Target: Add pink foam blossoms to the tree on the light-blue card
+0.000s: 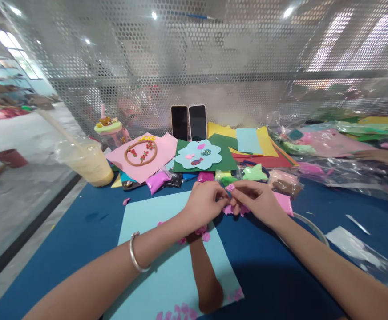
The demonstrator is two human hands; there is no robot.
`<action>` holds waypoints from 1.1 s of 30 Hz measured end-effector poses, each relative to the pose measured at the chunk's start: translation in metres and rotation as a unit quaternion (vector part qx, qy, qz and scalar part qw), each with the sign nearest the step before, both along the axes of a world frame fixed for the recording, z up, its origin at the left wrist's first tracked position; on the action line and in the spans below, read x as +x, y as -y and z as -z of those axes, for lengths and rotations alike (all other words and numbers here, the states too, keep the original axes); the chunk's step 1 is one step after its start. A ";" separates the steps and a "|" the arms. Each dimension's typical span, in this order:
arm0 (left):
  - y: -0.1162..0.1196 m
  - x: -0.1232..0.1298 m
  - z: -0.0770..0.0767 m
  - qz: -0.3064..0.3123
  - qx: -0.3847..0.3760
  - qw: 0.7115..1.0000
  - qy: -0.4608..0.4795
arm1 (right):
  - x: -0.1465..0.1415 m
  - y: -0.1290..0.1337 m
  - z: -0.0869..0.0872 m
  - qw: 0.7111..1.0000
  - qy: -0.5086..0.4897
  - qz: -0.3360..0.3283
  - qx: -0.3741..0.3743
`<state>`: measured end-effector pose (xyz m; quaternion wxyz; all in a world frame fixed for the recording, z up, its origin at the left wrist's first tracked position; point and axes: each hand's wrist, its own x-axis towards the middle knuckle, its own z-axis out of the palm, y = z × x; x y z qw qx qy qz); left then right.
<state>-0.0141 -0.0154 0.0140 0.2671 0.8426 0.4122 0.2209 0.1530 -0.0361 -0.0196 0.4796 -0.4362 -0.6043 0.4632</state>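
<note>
Pink clay [229,187], a small crumpled bit, sits pinched at the thumb and fingertips of the right grip [260,199], just above the desk [80,240] and beyond the right edge of the blue sheet [140,249]. The left grip [203,199] is curled in close beside it, reaching across the sheet; whether its fingers hold anything I cannot tell. Directly under the two grips lies more pink material [236,210], partly hidden by the fingers. On the sheet, a brown trunk [204,275] runs from the near edge up toward the left forearm, with pink blossoms [202,230] around its top, some covered by the arm, and pink petals [177,313] along the near edge. A bracelet [134,253] circles the left wrist. Behind the sheet lie a pink card [140,153] bearing a brown oval ring and a scalloped blue cutout [199,154] on green sheets. Two phones [189,123] stand against a perforated panel [247,58], and a cup [83,162] with a straw stands at the left.
</note>
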 end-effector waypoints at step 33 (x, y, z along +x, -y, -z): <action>-0.012 -0.009 -0.006 -0.080 -0.174 0.924 0.331 | -0.001 0.002 -0.008 0.998 -0.040 0.016 0.034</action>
